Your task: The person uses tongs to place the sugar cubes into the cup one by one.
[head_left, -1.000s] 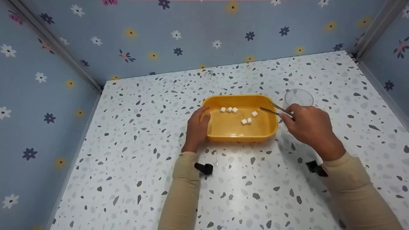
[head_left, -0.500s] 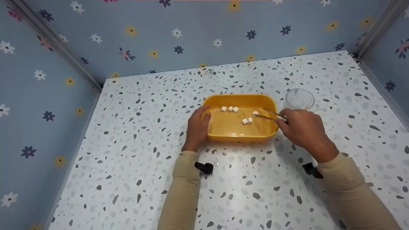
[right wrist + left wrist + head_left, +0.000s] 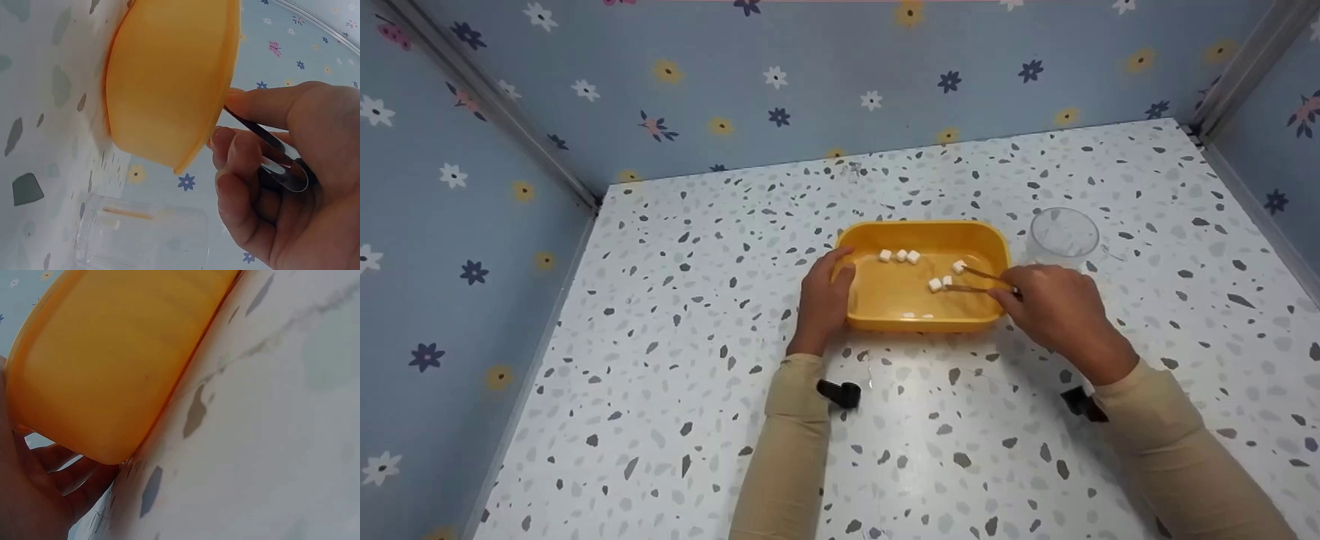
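A yellow tray (image 3: 885, 300) stands on the speckled table with several small white cubes (image 3: 913, 257) inside. My left hand (image 3: 823, 300) grips its left end, thumb over the rim and fingers against the outer wall, as the left wrist view also shows. In my right hand (image 3: 1057, 311) are metal tweezers (image 3: 284, 169), pinched between thumb and fingers with their bend near the palm. The tweezers' arms stand apart over the tray's right part. One tip is by a lone cube (image 3: 958, 266), the other by the right cube of a pair (image 3: 947, 283); whether they touch is unclear.
A clear cup (image 3: 1063, 236) stands right of the tray, just beyond my right hand; it shows low in the right wrist view too. Flowered blue panels (image 3: 840, 75) border the table (image 3: 675, 315) at the back and both sides.
My right hand has moved left and slightly nearer, carrying the tweezers from the tray's right rim in over the cubes. The tweezers' tips have spread wider. My left hand and the tray stay put.
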Demonstrator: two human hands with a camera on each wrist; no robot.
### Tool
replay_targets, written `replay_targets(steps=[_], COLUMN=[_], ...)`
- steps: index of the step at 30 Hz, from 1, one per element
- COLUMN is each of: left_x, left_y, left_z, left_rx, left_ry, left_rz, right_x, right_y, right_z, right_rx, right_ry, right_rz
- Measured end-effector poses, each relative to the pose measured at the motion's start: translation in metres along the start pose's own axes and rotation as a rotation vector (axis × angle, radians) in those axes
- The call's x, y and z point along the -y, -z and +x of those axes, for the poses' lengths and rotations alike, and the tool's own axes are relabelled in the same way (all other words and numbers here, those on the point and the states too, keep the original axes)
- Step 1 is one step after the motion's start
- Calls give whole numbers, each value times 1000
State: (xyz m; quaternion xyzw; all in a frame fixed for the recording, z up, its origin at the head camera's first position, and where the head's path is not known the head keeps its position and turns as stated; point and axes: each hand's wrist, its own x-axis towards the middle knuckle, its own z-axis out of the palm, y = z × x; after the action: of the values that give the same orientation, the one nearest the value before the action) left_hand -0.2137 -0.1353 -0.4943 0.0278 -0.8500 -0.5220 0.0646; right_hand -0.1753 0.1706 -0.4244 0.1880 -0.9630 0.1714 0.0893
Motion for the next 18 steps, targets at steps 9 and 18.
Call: replay_targets(steps=[9,18], left_x=[-1,0], left_y=[0,0], left_z=[0,0], left_rx=[4,0], left_ry=[7,9], left_rz=[-5,-12], right_x=[0,-1], right_y=[-7,-12], right_z=[1,0], right_rx=[31,-17], right_ry=[-6,57], right_rz=[0,1])
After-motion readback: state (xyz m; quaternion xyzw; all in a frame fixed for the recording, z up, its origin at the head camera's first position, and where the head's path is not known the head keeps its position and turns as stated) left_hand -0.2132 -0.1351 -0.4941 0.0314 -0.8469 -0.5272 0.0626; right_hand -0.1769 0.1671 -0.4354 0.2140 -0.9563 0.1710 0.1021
